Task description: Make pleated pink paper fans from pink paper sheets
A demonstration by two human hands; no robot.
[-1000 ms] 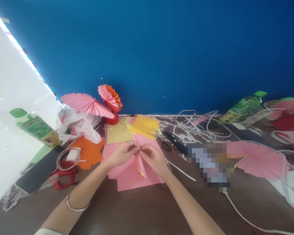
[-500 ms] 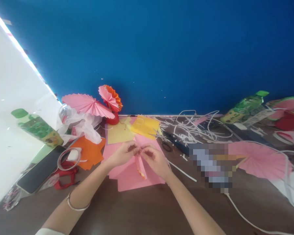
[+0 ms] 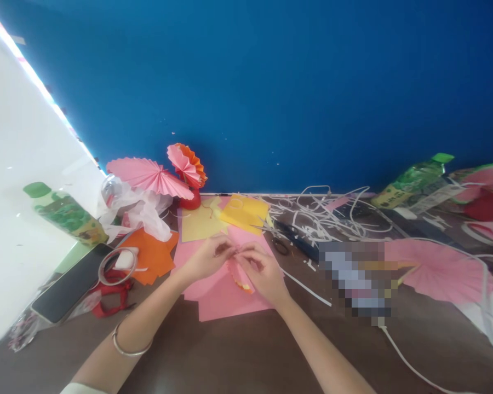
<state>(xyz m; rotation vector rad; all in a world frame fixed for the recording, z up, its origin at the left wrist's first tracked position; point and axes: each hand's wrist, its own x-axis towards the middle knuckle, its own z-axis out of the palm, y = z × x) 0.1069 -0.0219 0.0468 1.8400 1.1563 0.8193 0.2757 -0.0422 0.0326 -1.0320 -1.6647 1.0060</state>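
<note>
My left hand [image 3: 207, 257] and my right hand [image 3: 262, 271] meet over a stack of pink paper sheets [image 3: 225, 295] on the brown table. Between their fingertips they pinch a small pleated pink paper fan with an orange edge [image 3: 237, 275], which hangs down from the pinch. A silver bangle [image 3: 127, 347] sits on my left wrist. Yellow paper sheets [image 3: 246, 212] lie just beyond my hands.
Finished pink and orange paper fans [image 3: 164, 172] stand at the back left beside a green-capped bottle [image 3: 63, 213], a phone [image 3: 72, 282], tape ring [image 3: 115, 265] and red scissors [image 3: 110, 298]. White paper strips [image 3: 320, 213], another pink fan [image 3: 439, 268], a bottle [image 3: 414, 178] and a white cable [image 3: 411, 366] lie right.
The small pleated fan has tilted slightly to the right under my fingers, and my right hand has shifted a little down over it. The view has barely moved.
</note>
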